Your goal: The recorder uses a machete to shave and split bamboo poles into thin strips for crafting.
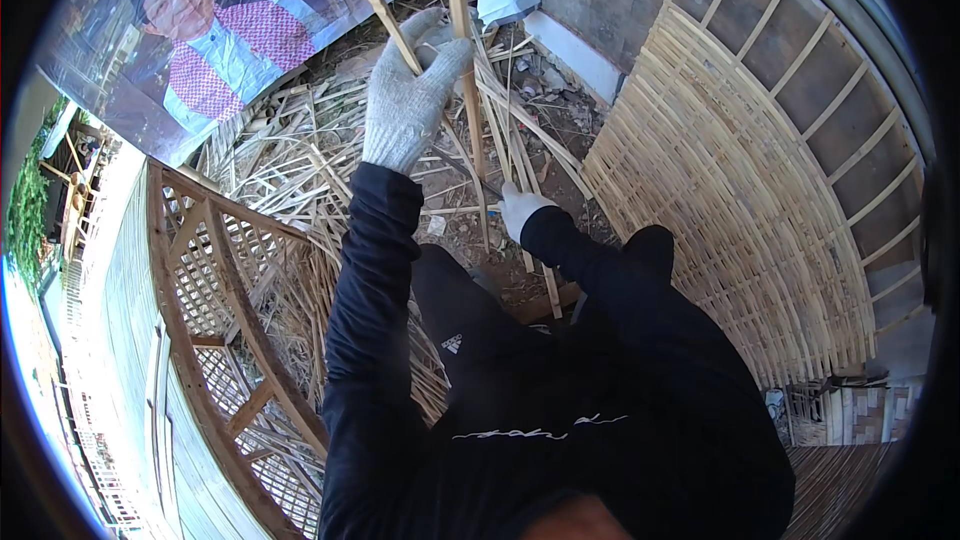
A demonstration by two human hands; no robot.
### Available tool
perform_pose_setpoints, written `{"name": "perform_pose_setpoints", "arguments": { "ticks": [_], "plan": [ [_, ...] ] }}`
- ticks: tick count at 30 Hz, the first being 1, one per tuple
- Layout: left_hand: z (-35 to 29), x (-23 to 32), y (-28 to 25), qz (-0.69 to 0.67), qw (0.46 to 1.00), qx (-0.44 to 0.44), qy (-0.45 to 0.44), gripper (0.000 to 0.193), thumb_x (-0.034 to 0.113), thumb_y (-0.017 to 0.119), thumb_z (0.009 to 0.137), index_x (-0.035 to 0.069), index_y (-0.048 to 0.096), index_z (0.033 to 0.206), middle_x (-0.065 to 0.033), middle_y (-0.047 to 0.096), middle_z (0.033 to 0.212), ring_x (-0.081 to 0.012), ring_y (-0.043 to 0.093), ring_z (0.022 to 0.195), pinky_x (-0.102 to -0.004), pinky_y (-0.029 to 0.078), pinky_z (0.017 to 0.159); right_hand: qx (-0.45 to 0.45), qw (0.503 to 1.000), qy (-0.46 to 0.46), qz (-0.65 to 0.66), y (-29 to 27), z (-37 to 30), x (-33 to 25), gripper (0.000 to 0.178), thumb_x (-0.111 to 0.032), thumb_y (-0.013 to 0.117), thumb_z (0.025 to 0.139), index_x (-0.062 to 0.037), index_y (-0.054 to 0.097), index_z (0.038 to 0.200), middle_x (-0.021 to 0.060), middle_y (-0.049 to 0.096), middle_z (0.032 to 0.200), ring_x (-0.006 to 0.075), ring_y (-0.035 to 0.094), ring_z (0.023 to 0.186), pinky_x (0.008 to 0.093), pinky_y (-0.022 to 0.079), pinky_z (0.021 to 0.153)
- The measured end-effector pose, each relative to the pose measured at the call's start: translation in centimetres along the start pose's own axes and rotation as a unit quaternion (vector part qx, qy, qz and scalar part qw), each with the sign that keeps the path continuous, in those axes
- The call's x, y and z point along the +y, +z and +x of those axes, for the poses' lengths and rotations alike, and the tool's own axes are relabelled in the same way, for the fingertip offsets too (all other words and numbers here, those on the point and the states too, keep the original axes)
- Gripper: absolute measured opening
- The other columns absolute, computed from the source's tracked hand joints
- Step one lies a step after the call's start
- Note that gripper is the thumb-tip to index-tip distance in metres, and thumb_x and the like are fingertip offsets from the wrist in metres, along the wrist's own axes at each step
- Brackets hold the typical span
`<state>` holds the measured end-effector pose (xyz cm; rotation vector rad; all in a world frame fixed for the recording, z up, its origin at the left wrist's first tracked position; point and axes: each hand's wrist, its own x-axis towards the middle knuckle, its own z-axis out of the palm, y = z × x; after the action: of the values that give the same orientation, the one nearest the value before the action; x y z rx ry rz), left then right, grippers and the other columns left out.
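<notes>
My left hand (pixel 408 100), in a pale knitted glove, is raised in front of me with its fingers closed around bamboo strips. A short bamboo strip (pixel 388 20) slants up out of its grip. A longer, upright bamboo strip (pixel 460 15) passes against the fingertips and runs down toward the ground. Lower and to the right, my right hand (pixel 524 208), gloved too, is closed near my knee. From it a thin, dark blade (pixel 466 168), which looks like a knife, points up and left toward the strips. Its handle is mostly hidden by the glove.
Split bamboo strips (pixel 290 140) litter the ground ahead and left. A woven bamboo panel (pixel 730 200) leans along the right. At left stands a wooden lattice frame (pixel 215 270). A printed banner (pixel 250 30) hangs at the back left, beside a grey wall panel (pixel 600 0).
</notes>
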<state>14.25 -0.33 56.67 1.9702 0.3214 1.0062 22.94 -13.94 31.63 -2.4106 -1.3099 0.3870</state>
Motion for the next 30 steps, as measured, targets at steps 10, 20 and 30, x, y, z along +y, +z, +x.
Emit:
{"name": "perform_pose_setpoints", "arguments": {
  "ticks": [10, 20, 30],
  "plan": [
    [-1.7, 1.0, -1.2, -0.091, 0.984, -0.071, -0.134, 0.030, 0.031, 0.071, 0.098, 0.005, 0.076, 0.112, 0.0046, 0.061, 0.074, -0.0029, 0.049, 0.056, -0.0219, 0.036, 0.051, -0.230, 0.942, 0.125, 0.210, -0.3, 0.4, -1.5, 0.056, -0.049, 0.049, 0.103, 0.0023, 0.069, 0.113, 0.0286, 0.072, 0.100, 0.0436, 0.071, 0.096, 0.0531, 0.055, 0.085],
    [-2.9, 0.5, -3.0, -0.117, 0.982, -0.014, -0.150, 0.032, 0.029, 0.070, 0.100, 0.004, 0.074, 0.118, 0.0068, 0.055, 0.069, -0.0017, 0.044, 0.054, -0.0215, 0.032, 0.049, -0.064, 0.983, 0.019, 0.173, 1.3, -4.3, -1.2, 0.052, -0.046, 0.048, 0.104, 0.0000, 0.067, 0.117, 0.0263, 0.073, 0.102, 0.0462, 0.069, 0.097, 0.0523, 0.053, 0.087],
    [-0.6, -1.4, -3.6, -0.084, 0.986, -0.025, -0.140, 0.037, 0.035, 0.070, 0.099, 0.004, 0.075, 0.118, 0.0015, 0.063, 0.076, -0.0062, 0.056, 0.062, -0.0245, 0.045, 0.056, 0.026, 0.874, 0.075, 0.480, -6.0, -12.4, -0.3, 0.022, -0.028, 0.067, 0.102, -0.0071, 0.064, 0.097, -0.0031, 0.052, 0.065, 0.0078, 0.050, 0.047, 0.0274, 0.040, 0.045]
  ]
}}
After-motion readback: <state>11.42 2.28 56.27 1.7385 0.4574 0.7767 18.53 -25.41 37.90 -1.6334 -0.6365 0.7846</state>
